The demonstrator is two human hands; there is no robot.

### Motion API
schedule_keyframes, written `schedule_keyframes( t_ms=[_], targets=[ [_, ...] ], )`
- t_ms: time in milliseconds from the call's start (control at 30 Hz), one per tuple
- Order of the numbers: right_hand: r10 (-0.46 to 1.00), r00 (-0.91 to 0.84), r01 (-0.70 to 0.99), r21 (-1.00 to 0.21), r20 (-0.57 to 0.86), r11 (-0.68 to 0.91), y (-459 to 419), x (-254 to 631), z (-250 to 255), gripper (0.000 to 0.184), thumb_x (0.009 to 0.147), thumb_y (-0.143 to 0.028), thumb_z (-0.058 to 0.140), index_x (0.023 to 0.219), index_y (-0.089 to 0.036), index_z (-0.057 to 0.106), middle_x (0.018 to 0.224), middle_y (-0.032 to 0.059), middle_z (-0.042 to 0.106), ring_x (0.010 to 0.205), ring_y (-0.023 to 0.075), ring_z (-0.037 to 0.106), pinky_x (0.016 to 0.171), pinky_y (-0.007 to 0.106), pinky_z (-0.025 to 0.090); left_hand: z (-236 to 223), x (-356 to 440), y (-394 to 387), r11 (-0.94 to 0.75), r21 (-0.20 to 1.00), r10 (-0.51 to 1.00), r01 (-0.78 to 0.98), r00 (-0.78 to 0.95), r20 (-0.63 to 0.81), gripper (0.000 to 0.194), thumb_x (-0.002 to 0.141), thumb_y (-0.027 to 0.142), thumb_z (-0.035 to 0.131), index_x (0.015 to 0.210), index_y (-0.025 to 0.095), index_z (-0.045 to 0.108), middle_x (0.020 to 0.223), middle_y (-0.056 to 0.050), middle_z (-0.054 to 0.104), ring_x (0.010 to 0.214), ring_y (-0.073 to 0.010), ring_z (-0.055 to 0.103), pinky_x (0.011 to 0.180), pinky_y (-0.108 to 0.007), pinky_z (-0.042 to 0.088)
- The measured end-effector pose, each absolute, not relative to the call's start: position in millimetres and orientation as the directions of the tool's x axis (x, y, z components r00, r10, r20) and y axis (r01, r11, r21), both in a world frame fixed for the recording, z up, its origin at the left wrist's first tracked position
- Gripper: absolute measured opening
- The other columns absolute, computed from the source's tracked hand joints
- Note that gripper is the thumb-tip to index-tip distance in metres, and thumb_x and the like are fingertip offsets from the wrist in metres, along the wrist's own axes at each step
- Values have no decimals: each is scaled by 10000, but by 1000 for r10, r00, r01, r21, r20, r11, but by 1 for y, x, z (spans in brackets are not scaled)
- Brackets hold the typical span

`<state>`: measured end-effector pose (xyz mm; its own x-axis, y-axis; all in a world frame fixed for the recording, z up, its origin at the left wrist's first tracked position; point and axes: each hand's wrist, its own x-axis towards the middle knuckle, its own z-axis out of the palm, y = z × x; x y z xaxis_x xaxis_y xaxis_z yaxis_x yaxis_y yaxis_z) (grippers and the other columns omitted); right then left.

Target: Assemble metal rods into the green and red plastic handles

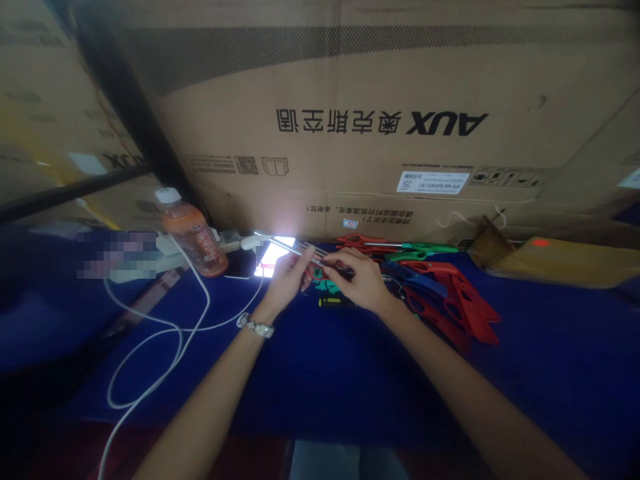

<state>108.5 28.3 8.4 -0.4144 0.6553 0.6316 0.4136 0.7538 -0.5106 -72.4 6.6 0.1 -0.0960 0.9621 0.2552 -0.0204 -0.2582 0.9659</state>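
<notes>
My left hand [286, 279], with a watch on its wrist, and my right hand [361, 279] meet above a dark blue cloth [310, 373]. Both pinch a pair of scissors with red handles [320, 269], whose thin metal blades [293, 248] point up and left past my left fingers. Under my hands lie a teal-green piece [327, 287] and a small black and yellow tool [336, 302].
Several red, blue and green scissors [445, 293] lie to the right. A lit phone [273, 257], a power strip [165, 257], white cables [165, 333] and an orange drink bottle [193, 237] sit at the left. Large AUX cardboard boxes [380, 120] wall the back.
</notes>
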Motion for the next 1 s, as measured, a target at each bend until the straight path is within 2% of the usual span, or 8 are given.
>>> schedule_keyframes(
  t_ms=[167,267,333,433,533,633,767,1000],
  targets=[
    [638,-406,350,-533,654,770,29,116,10,332,783,-188,663,1109,-232,624,1068,62,673,956,222,652,835,357,535,-2,-74,8,-278,960,952,-21,-139,273,473,831,611,656,730,149,664,488,36,518,346,-67,439,337,-200,318],
    [631,-423,295,-560,650,774,30,120,9,312,793,-178,646,1098,-234,613,1070,65,641,930,215,643,820,367,547,-3,-75,9,-286,955,944,-71,-189,269,469,807,615,681,759,148,674,497,47,508,360,-68,444,344,-200,334],
    [626,-419,284,-560,657,778,29,123,8,280,823,-185,638,1094,-246,613,1083,64,638,987,224,638,864,392,541,-4,-76,10,-292,952,941,-88,-203,270,462,803,609,691,769,149,679,505,47,511,373,-71,456,353,-203,350],
    [616,-389,329,-521,685,788,28,128,7,236,842,-208,662,1070,-257,627,1109,72,634,1105,251,610,968,453,492,-7,-79,11,-304,950,937,-74,-203,284,458,821,606,674,786,149,689,512,44,520,381,-73,467,366,-207,365],
    [613,-360,411,-471,703,781,27,135,5,153,840,-240,697,988,-247,658,1149,87,619,1148,273,592,988,480,455,-8,-80,12,-306,949,937,-75,-197,287,464,831,613,658,805,151,694,525,41,531,384,-72,468,369,-209,369],
    [594,-362,454,-421,718,785,29,140,3,41,866,-261,693,901,-245,678,1133,75,631,1138,269,600,971,471,441,-9,-79,12,-305,947,939,-98,-195,282,462,824,613,667,824,152,696,530,43,531,388,-73,469,365,-210,370],
    [544,-366,467,-356,756,809,34,143,0,40,880,-287,709,883,-247,701,1068,54,671,1062,251,625,916,449,443,-9,-78,11,-302,943,940,-143,-211,269,474,812,621,675,826,148,702,529,46,522,391,-73,462,356,-207,369],
    [538,-292,369,-425,791,826,34,135,-3,30,881,-259,713,855,-242,713,1010,49,678,982,224,643,890,442,483,-7,-69,7,-266,952,950,-154,-209,231,427,796,560,726,766,134,701,531,37,529,396,-69,458,357,-202,361]
  ],
)
